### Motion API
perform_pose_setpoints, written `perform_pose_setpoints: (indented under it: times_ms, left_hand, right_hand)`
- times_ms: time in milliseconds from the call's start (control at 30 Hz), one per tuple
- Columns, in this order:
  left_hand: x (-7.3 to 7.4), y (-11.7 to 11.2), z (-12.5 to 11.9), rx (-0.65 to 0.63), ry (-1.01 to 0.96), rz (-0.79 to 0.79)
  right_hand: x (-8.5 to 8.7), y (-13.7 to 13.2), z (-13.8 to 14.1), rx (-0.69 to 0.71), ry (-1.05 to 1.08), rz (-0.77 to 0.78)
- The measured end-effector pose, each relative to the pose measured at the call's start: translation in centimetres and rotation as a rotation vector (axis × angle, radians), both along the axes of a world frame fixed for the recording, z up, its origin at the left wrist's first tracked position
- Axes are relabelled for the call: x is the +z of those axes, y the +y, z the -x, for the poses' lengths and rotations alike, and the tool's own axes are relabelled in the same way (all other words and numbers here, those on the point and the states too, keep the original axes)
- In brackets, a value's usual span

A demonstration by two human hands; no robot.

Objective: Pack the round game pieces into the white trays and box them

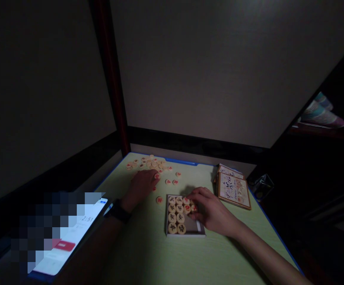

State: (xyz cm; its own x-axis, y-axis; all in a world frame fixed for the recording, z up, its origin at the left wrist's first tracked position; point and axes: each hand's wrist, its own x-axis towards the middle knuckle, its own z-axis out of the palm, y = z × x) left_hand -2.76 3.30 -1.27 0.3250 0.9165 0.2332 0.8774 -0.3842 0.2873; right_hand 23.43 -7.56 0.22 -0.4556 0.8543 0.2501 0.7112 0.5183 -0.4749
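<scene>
On a pale green table lies a shallow box partly filled with round wooden chess pieces marked in red and black. My right hand rests over the box's right side, fingers curled on a piece at its top right corner. My left hand, with a dark watch at the wrist, reaches forward, fingertips on a loose piece at the edge of a scattered pile of pieces near the far edge. A few single pieces lie between pile and box.
The box lid with printed writing lies at the right of the table, over another flat sheet. A lit phone screen stands at the left front. Walls rise close behind the table. Dark shelving is at the right.
</scene>
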Motion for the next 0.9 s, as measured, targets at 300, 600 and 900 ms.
perform_pose_setpoints:
  times_ms: [300,600,900]
  left_hand:
    - [0.0,-0.1,0.1,0.002,-0.031,-0.046]
    - [0.7,-0.1,0.1,0.027,-0.08,-0.085]
    - [0.9,1.2,1.3,0.092,-0.504,-0.058]
  right_hand:
    - [0.0,-0.1,0.0,-0.013,-0.013,-0.015]
    - [0.4,-0.2,0.1,-0.031,-0.048,-0.01]
    - [0.0,0.0,0.0,-0.031,0.027,-0.005]
